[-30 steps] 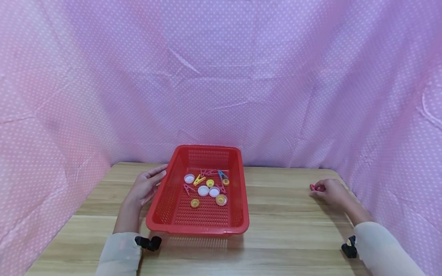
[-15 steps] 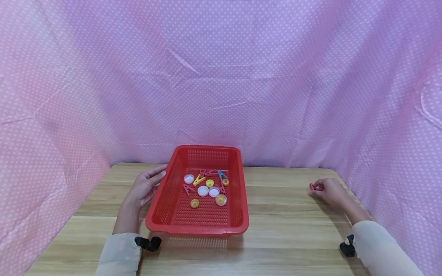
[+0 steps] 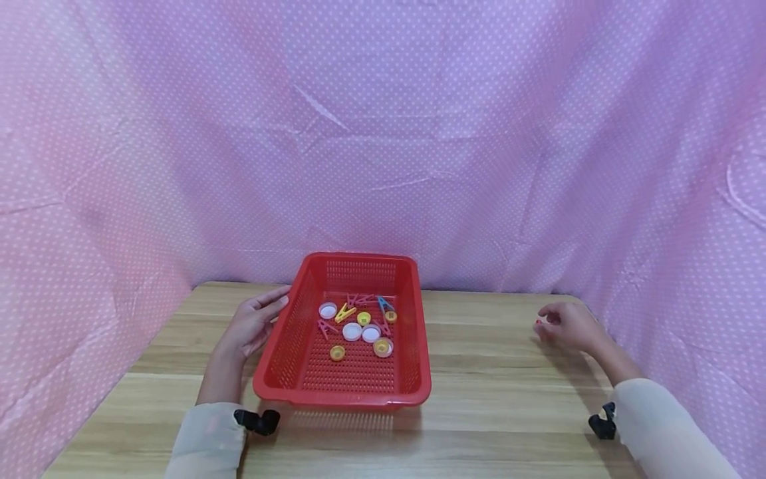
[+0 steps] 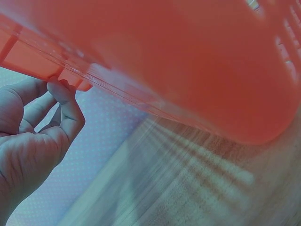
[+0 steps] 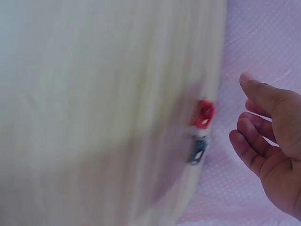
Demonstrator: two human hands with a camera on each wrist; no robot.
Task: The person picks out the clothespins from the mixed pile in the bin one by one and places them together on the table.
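The left hand pinches the left rim of a red basket between thumb and fingers. The left wrist view shows the same hand at the edge of the basket's red wall. On the basket's floor lie several pink clips, a yellow clip, a blue clip and several round lids. At the table's right side hovers the right hand, its fingers loosely bent and holding nothing. A red clip and a dark clip lie beside it, apart from the fingers.
A wooden table carries everything. Pink dotted cloth hangs behind it and along both sides. Close to the clips runs the table's right edge. Black wrist mounts sit at both sleeves.
The right hand has let go of the red clip; its fingers have spread and lifted a little. The left hand and the basket have stayed in place.
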